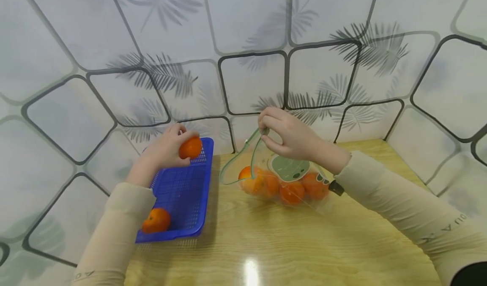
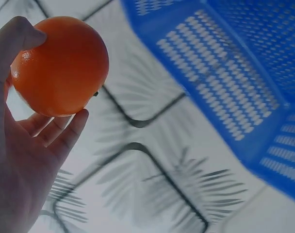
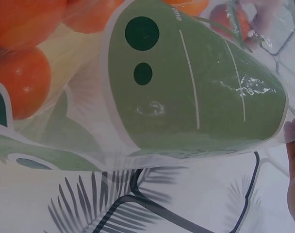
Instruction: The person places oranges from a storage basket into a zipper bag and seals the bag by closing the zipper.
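Observation:
My left hand (image 1: 165, 148) grips an orange (image 1: 190, 147) above the far end of the blue plastic basket (image 1: 179, 193). In the left wrist view the thumb and fingers curl round this orange (image 2: 62, 65), beside the basket's slotted wall (image 2: 215, 73). A second orange (image 1: 157, 220) lies at the near end of the basket. With thumb and fingertips, my right hand (image 1: 287, 133) pinches the green-edged rim of a clear plastic bag (image 1: 274, 161), its mouth toward the basket. Several oranges (image 1: 292, 193) sit inside the bag, partly behind its printed green patch (image 3: 196, 92).
The wooden table (image 1: 258, 235) carries the basket on the left and the bag to its right. A wall covering (image 1: 251, 19) with leaf prints and dark outlines rises close behind and along both sides. Something black (image 1: 471, 274) shows at the lower right corner.

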`<state>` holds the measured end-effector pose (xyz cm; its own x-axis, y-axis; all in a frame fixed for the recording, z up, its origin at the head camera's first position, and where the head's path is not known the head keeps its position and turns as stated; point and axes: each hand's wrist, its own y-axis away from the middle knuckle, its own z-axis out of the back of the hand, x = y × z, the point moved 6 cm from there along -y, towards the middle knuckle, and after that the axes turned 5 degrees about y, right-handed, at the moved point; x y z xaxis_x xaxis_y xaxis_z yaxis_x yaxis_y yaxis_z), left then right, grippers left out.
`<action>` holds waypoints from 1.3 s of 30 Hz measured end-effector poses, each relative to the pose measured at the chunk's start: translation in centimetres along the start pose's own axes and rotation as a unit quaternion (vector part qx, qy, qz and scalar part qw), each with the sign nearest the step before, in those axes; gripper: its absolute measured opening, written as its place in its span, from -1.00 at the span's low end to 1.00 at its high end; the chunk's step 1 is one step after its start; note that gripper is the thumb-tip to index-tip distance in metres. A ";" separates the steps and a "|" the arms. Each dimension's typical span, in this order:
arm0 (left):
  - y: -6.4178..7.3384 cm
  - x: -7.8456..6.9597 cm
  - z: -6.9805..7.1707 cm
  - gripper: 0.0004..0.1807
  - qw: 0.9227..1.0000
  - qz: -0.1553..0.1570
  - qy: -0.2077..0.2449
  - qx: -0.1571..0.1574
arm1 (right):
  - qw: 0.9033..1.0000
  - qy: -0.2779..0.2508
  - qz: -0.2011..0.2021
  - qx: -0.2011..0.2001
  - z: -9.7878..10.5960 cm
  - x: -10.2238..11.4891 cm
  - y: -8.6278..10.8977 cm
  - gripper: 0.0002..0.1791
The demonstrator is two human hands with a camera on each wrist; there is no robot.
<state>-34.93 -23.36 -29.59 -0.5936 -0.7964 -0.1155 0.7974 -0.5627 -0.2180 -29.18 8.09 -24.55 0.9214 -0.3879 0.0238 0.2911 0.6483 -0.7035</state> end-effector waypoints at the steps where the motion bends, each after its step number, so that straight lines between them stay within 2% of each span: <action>1: -0.2 -0.4 0.3 -0.23 1.000 -0.005 -0.002 -0.003 | 1.000 0.000 0.000 -0.001 0.0 0.0 0.0 -0.90; 6: -0.5 -3.5 1.7 -0.26 0.999 -0.037 -0.007 -0.014 | 1.000 0.002 0.000 0.000 0.0 0.0 0.1 -0.90; 13: -0.7 -7.9 2.9 -0.27 0.997 -0.075 0.012 -0.021 | 1.000 0.000 -0.003 0.002 0.1 0.0 0.1 -0.90; 21: -1.0 -11.8 3.8 -0.26 0.987 -0.149 0.032 -0.055 | 1.000 -0.003 -0.003 0.000 0.2 0.1 -0.1 -0.89; 26: -1.3 -13.4 3.4 -0.26 0.978 -0.193 0.050 -0.067 | 1.000 -0.009 -0.008 0.001 0.3 0.1 -0.1 -0.90; 29: -1.6 -14.1 3.1 -0.26 0.974 -0.209 0.062 -0.066 | 1.000 -0.010 -0.010 0.001 0.3 0.1 -0.2 -0.88; 35: -2.2 -15.0 1.9 -0.28 0.972 -0.210 0.105 -0.029 | 1.000 -0.009 -0.008 0.001 0.4 0.2 -0.3 -0.88; 39: -2.5 -15.2 0.9 -0.26 0.974 -0.197 0.110 0.000 | 1.000 -0.010 -0.007 0.002 0.5 0.2 -0.3 -0.90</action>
<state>-27.80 -10.01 -26.40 -0.8623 -0.4518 -0.2289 0.5032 -0.8151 -0.2870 -29.00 8.10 -23.98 0.9223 -0.3836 0.0470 0.3043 0.6459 -0.7002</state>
